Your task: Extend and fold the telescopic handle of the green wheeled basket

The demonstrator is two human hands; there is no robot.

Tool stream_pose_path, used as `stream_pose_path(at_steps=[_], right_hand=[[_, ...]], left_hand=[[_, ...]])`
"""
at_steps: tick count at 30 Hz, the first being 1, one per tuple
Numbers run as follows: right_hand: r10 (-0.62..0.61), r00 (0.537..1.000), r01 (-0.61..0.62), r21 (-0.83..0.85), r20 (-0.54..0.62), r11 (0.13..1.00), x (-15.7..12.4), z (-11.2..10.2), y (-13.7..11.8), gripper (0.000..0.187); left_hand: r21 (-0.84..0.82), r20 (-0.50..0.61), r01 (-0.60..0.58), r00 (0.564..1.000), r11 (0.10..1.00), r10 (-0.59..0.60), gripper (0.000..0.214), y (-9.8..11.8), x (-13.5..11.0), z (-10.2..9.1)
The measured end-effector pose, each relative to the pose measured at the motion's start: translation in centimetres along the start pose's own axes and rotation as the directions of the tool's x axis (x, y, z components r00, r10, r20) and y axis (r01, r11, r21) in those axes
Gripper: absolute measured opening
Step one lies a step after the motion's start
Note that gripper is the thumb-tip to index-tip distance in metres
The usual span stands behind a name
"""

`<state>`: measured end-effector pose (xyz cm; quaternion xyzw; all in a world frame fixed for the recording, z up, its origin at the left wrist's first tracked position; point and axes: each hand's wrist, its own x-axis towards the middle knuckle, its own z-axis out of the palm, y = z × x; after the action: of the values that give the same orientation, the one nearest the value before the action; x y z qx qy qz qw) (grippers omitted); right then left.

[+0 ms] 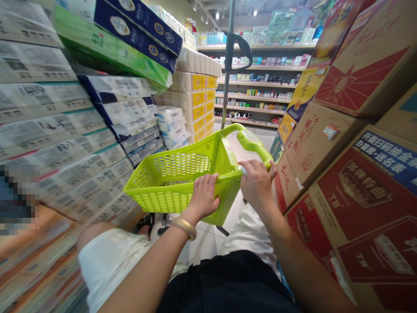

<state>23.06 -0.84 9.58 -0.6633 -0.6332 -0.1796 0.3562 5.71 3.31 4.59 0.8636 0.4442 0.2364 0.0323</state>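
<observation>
A lime-green plastic shopping cart [176,198] with perforated walls stands just ahead of my knees, its basket showing no goods. My left hand [204,195], with a gold bangle on the wrist, is closed over the cart's near side rim. At the handle end, my right hand [257,180] wraps around the base of the curved green handle [252,143], by the basket's corner. A small white patch shows by the right fingers; what it is I cannot tell. Part of the cart's dark wheeled base is hidden under the basket.
Stacked tissue packs [137,104] and printed cartons [48,121] line the left side. Red and brown cardboard boxes [355,187] rise close on the right. Ahead are a grey metal pole [227,87] with a looped handle and shelves [260,95] of small products. White floor tiles show between the stacks.
</observation>
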Motion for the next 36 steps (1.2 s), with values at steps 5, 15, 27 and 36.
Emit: stream_pose_path(at_steps=[5,15,27,36], right_hand=[[-0.102,0.988,0.095,0.063,0.113,0.993,-0.9,1.1,-2.5,0.039],[0.005,0.999,-0.005,0.003,-0.044,1.000,0.1,-0.1,1.3,0.039],[-0.033,0.999,0.032,0.056,0.002,0.998,0.3,-0.4,1.0,0.036],[-0.047,0.999,0.046,0.033,0.010,0.998,0.0,0.4,-0.3,0.037]], left_hand=[[0.010,0.034,-0.003,0.999,1.000,0.002,0.067,-0.2,-0.1,-0.2],[0.034,0.036,0.015,0.999,0.999,-0.016,0.065,0.3,0.1,-0.4],[0.012,0.018,0.002,1.000,1.000,-0.003,0.064,-0.2,0.0,-0.4],[0.010,0.018,0.007,1.000,1.000,-0.007,0.065,0.0,0.1,-0.3]])
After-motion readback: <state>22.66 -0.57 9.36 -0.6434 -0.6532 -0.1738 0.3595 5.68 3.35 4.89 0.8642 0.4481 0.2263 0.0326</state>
